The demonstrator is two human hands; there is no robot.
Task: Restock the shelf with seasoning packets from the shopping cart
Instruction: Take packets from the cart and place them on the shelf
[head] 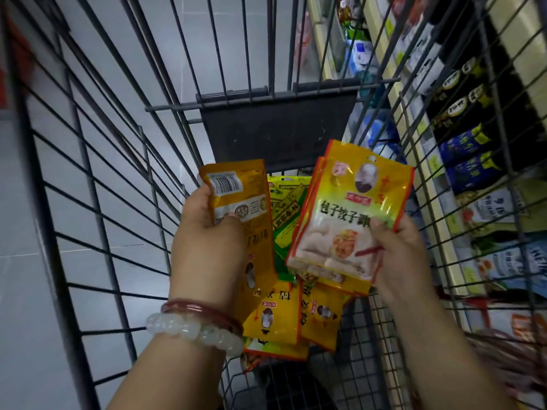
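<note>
The wire shopping cart (97,202) carries a loose heap of yellow seasoning packets (275,318) on its bottom grid, with green packets (285,214) among them. Beside the cart, the shelf (444,220) holds rows of bagged goods.

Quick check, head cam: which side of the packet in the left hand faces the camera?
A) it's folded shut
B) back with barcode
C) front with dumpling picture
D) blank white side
B: the yellow packet gripped by the left hand shows a white barcode label near its top, while the packet in the right hand shows its printed dumpling front.
</note>
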